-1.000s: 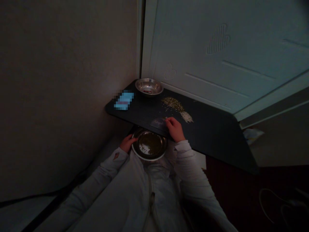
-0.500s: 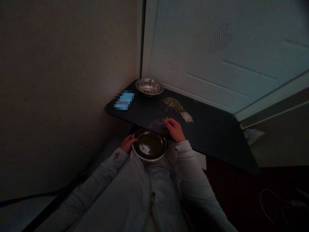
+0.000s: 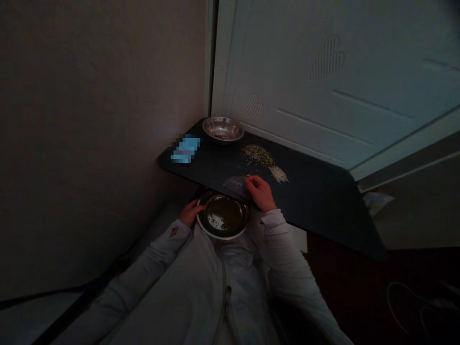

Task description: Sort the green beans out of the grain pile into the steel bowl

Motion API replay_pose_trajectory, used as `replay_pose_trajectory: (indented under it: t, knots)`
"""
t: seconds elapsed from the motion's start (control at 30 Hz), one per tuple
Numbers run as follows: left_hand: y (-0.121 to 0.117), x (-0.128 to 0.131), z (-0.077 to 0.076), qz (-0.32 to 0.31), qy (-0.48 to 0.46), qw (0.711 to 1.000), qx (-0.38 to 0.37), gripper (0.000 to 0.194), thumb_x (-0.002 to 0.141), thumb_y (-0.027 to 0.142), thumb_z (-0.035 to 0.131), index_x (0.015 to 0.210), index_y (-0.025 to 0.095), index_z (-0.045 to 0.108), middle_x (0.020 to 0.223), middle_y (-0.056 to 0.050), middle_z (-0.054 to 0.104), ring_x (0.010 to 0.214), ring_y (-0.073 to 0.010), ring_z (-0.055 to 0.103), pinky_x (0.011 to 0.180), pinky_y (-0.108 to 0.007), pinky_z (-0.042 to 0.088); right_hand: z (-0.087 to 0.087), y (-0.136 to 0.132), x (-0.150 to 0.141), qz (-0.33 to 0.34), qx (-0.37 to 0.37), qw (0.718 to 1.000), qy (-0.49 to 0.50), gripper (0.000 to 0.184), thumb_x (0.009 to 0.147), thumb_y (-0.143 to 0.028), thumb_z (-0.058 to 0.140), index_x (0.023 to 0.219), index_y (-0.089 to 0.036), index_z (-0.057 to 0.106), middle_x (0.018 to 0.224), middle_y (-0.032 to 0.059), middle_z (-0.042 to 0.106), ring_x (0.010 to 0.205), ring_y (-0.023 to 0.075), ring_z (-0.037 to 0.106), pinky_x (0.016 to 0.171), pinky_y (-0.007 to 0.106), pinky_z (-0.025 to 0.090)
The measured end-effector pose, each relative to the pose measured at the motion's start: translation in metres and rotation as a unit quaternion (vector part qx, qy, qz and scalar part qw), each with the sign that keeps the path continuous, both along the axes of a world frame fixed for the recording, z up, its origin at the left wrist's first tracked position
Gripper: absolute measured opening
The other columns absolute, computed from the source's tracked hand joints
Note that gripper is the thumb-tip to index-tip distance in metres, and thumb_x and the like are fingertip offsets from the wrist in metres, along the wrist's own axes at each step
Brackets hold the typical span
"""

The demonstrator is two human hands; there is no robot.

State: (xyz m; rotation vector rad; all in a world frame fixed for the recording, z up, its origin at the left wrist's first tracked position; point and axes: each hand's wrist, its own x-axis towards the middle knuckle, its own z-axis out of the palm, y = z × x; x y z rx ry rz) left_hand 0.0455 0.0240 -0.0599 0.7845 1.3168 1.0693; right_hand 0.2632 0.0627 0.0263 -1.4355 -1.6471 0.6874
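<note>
The fingers of the right hand (image 3: 260, 191) curl down at the near edge of the table (image 3: 316, 201); whether their tips are closed on a grain is too small and dark to tell. Compared with the pictures of the last second, the hand holds almost the same place, and only the loose grains (image 3: 247, 176) by its fingertips differ: half a second ago a light scatter showed just to their left, and now it looks thinner, with a few specks left beside a pale patch (image 3: 233, 182). The left hand (image 3: 189, 213) grips the left rim of the near bowl (image 3: 223, 235) just as it did, thumb over the edge, its other fingers mostly hidden. That bowl sits below the near edge of the table, against the person's lap, with dark green grains (image 3: 230, 211) across its bottom. On the table, the mixed pile (image 3: 258, 155) of green and pale grains lies beyond the right hand, and the white pile (image 3: 279, 174) touches its near right end; both look unchanged, as does the far bowl (image 3: 223, 128) at the far left. The change therefore seems to be small work on single grains at the fingertips, with the main piles so far unaffected.
</note>
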Motion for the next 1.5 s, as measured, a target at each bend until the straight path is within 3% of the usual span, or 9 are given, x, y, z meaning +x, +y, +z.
replay_pose_trajectory:
  t: [0.2,0.53,0.8,0.97,1.23,1.5]
  knots:
    - [0.001,-0.002,-0.002,-0.024,-0.005,1.0,0.006,0.037,0.046,0.032,0.063,0.078,0.013,0.062,0.063,-0.002,0.064,0.062,-0.0199,0.058,0.063,-0.031,0.041,0.001,0.001,-0.001,-0.053,0.021,0.998,-0.018,0.021,0.069,-0.033,0.042,0.069,-0.016,0.053,0.058,-0.0019,0.05,0.056,0.0097,0.045,0.054,0.02,0.034]
    - [0.002,-0.005,-0.007,-0.044,0.0,0.999,0.011,0.034,0.049,0.032,0.062,0.079,0.014,0.061,0.064,-0.002,0.064,0.061,-0.0186,0.057,0.063,-0.031,0.041,-0.002,0.001,-0.002,0.017,0.017,0.999,-0.046,0.024,0.071,-0.036,0.04,0.077,-0.018,0.055,0.065,-0.0002,0.056,0.06,0.0113,0.049,0.057,0.022,0.036]
    - [0.003,-0.005,-0.009,-0.045,-0.016,0.999,0.013,0.034,0.051,0.031,0.062,0.081,0.015,0.06,0.065,-0.001,0.064,0.061,-0.0181,0.057,0.063,-0.03,0.041,-0.001,0.001,-0.001,0.03,0.015,0.997,-0.076,0.024,0.072,-0.036,0.039,0.077,-0.019,0.055,0.063,-0.0008,0.055,0.059,0.0116,0.05,0.055,0.023,0.036]
    - [0.003,-0.005,-0.011,-0.043,-0.014,0.999,0.009,0.034,0.05,0.031,0.062,0.08,0.014,0.06,0.064,-0.002,0.064,0.06,-0.0179,0.057,0.062,-0.03,0.041,0.0,0.001,-0.002,0.027,0.018,0.997,-0.064,0.025,0.073,-0.036,0.039,0.079,-0.019,0.055,0.065,-0.0001,0.056,0.061,0.0118,0.05,0.057,0.023,0.036]
    - [0.001,-0.002,0.002,-0.023,-0.021,0.999,-0.006,0.033,0.047,0.03,0.064,0.076,0.013,0.061,0.061,-0.001,0.063,0.058,-0.0171,0.056,0.06,-0.029,0.041,0.001,0.001,-0.005,0.051,0.0,0.998,-0.045,0.026,0.07,-0.033,0.04,0.083,-0.017,0.056,0.067,0.0001,0.056,0.06,0.0109,0.05,0.057,0.022,0.037]
    - [0.001,-0.003,-0.002,-0.03,-0.035,0.999,-0.002,0.036,0.047,0.033,0.064,0.078,0.014,0.061,0.062,-0.002,0.064,0.06,-0.0182,0.057,0.062,-0.03,0.041,0.002,0.0,-0.004,0.065,-0.023,0.998,0.0,0.027,0.065,-0.026,0.044,0.09,-0.017,0.053,0.066,-0.0015,0.054,0.057,0.0094,0.047,0.056,0.021,0.037]
